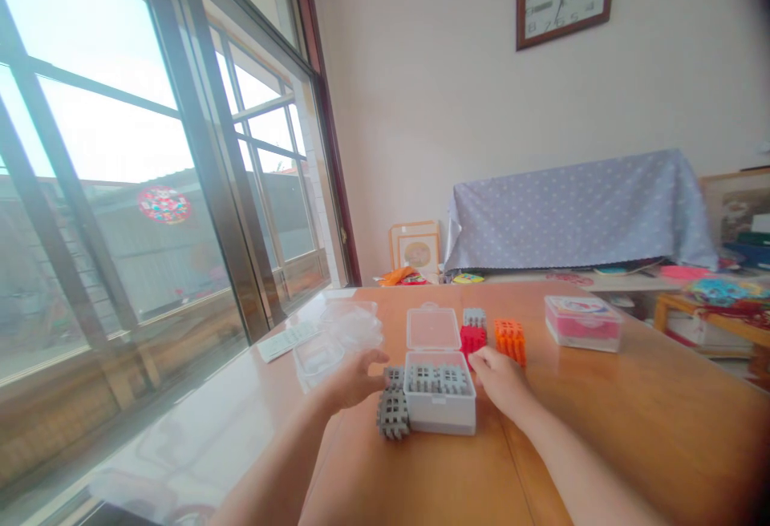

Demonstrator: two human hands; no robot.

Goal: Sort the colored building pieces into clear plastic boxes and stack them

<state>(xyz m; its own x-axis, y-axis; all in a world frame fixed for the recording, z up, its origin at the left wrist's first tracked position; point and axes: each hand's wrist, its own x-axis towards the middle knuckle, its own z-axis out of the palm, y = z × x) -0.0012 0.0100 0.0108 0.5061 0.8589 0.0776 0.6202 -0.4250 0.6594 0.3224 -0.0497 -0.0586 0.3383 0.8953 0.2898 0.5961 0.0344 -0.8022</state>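
Observation:
A small clear plastic box (440,414) with its lid (432,328) swung up stands on the wooden table (631,430); grey toothed blocks (438,379) lie inside it. My left hand (354,378) rests at the box's left side, fingers curled, touching a grey block (394,414) that lies outside the box. My right hand (500,378) is at the box's right edge, fingertips against a red block (472,339). Behind it sit another grey block (475,317) and an orange block (511,339).
Empty clear plastic containers (342,337) and a paper sheet (287,340) lie left of the box. A lidded box with pink contents (582,322) sits at the right. A large window (120,189) runs along the left. A cloth-covered piece of furniture (577,209) stands behind the table.

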